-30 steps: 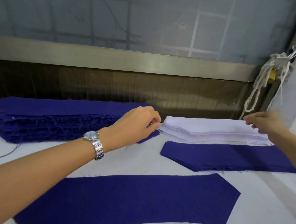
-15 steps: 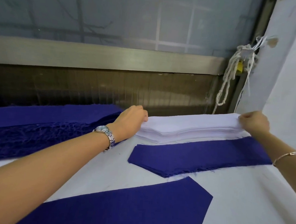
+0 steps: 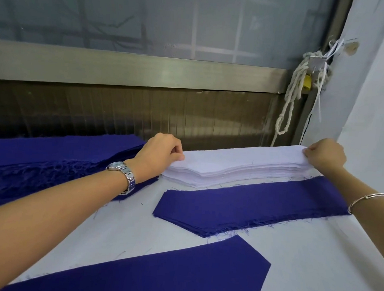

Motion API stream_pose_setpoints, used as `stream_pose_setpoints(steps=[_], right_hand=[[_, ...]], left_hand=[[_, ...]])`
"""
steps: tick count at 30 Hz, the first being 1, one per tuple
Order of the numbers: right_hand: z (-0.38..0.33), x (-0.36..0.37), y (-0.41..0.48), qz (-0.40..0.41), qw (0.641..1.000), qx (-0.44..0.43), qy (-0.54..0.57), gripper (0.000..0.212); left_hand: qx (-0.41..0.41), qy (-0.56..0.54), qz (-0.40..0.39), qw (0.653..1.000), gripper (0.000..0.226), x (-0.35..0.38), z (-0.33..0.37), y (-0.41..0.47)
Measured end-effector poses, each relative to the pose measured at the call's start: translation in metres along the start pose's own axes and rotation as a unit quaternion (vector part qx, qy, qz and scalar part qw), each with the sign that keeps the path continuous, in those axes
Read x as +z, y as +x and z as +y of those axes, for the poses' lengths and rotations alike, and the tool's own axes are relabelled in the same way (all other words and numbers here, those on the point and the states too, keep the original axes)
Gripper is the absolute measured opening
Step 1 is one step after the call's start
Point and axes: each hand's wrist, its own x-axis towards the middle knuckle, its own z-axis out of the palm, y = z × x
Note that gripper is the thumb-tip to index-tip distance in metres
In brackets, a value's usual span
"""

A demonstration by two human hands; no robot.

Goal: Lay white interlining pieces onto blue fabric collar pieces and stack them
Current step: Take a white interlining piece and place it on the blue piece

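A person's left hand [image 3: 161,149] and right hand [image 3: 326,154] each pinched one end of the top of the white interlining stack [image 3: 237,168]. Each grip had its fingers curled onto the thin sheets. The stack sat at the back of the bench [image 3: 314,265], just behind a blue collar piece [image 3: 250,205]. A nearer collar piece [image 3: 156,276] lay closer to the camera.

Several things could have gone wrong. The pinch could have lifted several sheets instead of one, since the layers looked thin and close-packed. A limp sheet could have sagged, folded, or landed askew on the blue fabric. Dragging could also have skewed the stack.

No brand, label or writing could be read, and the wristwatch [image 3: 123,175] face was too small to make out.
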Motion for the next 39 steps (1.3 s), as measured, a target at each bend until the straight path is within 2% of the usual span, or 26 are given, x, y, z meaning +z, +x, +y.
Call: stream_pose_setpoints(steps=[5,14,18,23,30,34,37,39], right_hand=[[0.0,0.0,0.001,0.007,1.0,-0.016,0.003,0.019],[0.001,-0.005,0.0,-0.015,0.995,-0.086,0.043,0.008],[0.004,-0.001,0.009,-0.001,0.989,-0.067,0.132,0.024],[0.012,0.001,0.017,-0.006,0.962,-0.021,0.274,0.046],[0.033,0.002,0.019,-0.036,0.928,-0.012,0.371,0.007],[0.037,0.002,0.017,-0.04,0.922,-0.002,0.386,0.028],[0.039,0.002,0.016,-0.044,0.92,0.0,0.389,0.027],[0.039,0.003,0.016,-0.04,0.92,0.004,0.389,0.017]], left_hand=[[-0.018,-0.039,-0.004,0.999,0.008,0.002,-0.003,0.002],[-0.04,-0.055,-0.023,0.997,0.022,0.003,-0.005,0.005],[-0.033,-0.05,-0.015,0.998,0.025,0.005,-0.006,0.004],[-0.026,-0.011,-0.018,0.999,0.041,0.005,-0.004,0.002],[-0.029,0.02,-0.064,0.997,0.043,0.0,0.001,0.004],[-0.026,0.02,-0.077,0.996,0.038,-0.001,0.003,0.006],[-0.024,0.014,-0.068,0.997,0.032,-0.001,0.002,0.006],[-0.021,0.014,-0.048,0.999,0.025,0.001,0.001,0.006]])
